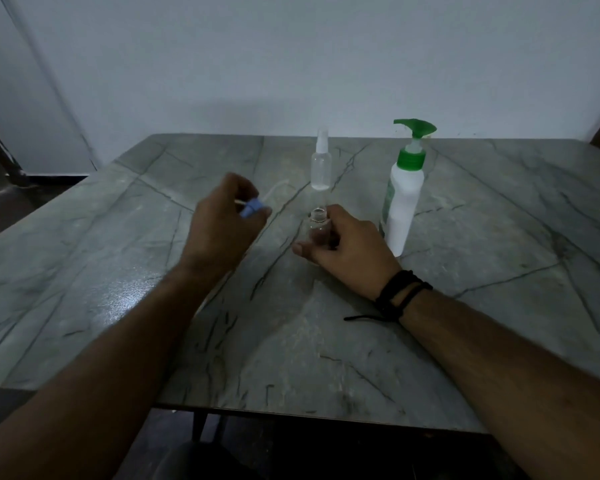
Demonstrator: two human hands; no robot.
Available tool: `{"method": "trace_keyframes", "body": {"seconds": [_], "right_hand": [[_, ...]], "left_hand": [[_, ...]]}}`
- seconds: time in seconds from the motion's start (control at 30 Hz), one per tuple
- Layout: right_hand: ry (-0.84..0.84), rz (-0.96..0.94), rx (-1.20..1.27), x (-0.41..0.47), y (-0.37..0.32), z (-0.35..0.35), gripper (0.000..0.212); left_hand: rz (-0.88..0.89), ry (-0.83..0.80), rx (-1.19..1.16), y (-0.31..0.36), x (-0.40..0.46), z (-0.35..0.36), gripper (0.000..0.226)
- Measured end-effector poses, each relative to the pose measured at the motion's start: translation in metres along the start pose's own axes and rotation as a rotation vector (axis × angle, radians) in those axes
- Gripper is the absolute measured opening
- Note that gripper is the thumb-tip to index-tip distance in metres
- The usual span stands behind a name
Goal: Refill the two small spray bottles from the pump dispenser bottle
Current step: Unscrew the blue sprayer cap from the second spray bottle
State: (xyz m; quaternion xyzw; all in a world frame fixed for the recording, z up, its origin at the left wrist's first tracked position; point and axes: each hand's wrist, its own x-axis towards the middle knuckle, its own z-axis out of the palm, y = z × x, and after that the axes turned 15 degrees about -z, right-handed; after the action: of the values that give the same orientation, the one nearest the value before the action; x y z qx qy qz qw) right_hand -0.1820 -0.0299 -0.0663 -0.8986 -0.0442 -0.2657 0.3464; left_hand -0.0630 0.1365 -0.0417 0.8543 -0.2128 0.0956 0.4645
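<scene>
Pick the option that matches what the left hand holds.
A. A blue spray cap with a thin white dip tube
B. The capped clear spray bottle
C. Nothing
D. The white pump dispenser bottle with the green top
A: the left hand pinches the blue spray cap, its thin white dip tube trailing away, while the right hand grips the open clear small bottle.

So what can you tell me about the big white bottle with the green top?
The pump bottle is tall, white plastic by the look of it, with a green collar and a green pump head whose spout points left. It stands upright on the table, just behind the right hand. A green label shows on its left side. Nothing grips it.
</scene>
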Motion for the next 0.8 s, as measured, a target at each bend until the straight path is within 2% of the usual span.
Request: {"method": "trace_keyframes", "body": {"seconds": [0.17,0.3,0.43,0.53,0.67,0.73,0.8], "right_hand": [[0.024,-0.014,0.014,-0.001,0.000,0.000,0.059],[0.043,-0.026,0.021,-0.002,-0.001,-0.001,0.069],[0.062,-0.035,0.023,-0.001,-0.004,-0.003,0.076],[0.099,-0.040,0.038,-0.003,-0.005,-0.003,0.074],[0.231,-0.064,0.063,-0.004,-0.006,-0.003,0.057],[0.282,-0.086,0.073,-0.004,-0.007,-0.003,0.052],[0.323,-0.097,0.076,-0.003,-0.007,-0.002,0.052]], "left_hand": [[0.048,-0.168,0.274,-0.014,-0.001,0.012,0.026],[0.104,-0.201,0.382,-0.020,-0.002,0.017,0.022],[0.050,-0.300,0.497,-0.019,-0.001,0.017,0.036],[0.069,-0.316,0.404,-0.013,-0.004,0.014,0.039],[0.165,-0.305,0.108,0.000,-0.017,0.010,0.052],[0.158,-0.350,0.072,0.004,-0.020,0.012,0.061],[0.150,-0.399,0.138,0.005,-0.021,0.016,0.070]]}}
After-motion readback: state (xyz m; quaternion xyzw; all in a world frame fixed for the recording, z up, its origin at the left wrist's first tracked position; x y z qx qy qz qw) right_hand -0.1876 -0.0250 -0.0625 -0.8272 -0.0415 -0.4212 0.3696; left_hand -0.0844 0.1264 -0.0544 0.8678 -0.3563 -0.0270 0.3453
